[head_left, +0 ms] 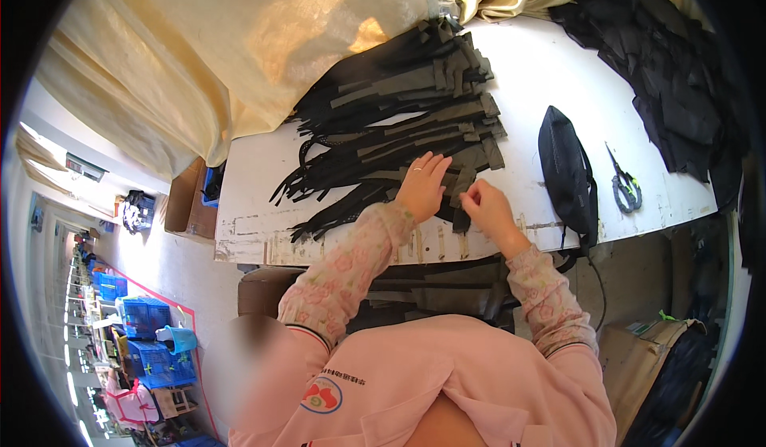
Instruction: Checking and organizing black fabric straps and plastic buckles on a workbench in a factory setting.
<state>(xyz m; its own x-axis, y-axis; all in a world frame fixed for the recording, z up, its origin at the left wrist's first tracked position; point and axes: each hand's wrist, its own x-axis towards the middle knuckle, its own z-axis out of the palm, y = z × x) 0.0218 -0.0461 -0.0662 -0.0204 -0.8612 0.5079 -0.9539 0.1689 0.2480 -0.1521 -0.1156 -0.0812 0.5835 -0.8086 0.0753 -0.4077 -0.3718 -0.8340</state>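
Note:
A big heap of long black fabric strips (399,112) fans across a white worktable (542,72). My left hand (423,185) lies flat with spread fingers on the near ends of the strips, a ring on one finger. Just to its right, my right hand (485,207) pinches the end of one black strip (461,199) near the table's front edge. Both sleeves are pink with a flower print.
A black pouch (565,172) lies right of my hands, with small scissors (625,185) beyond it. A pile of black cloth pieces (670,72) fills the far right corner. Cream curtain fabric (239,40) hangs behind the table. More dark strips (431,291) rest on my lap. Blue crates (148,319) stand far left.

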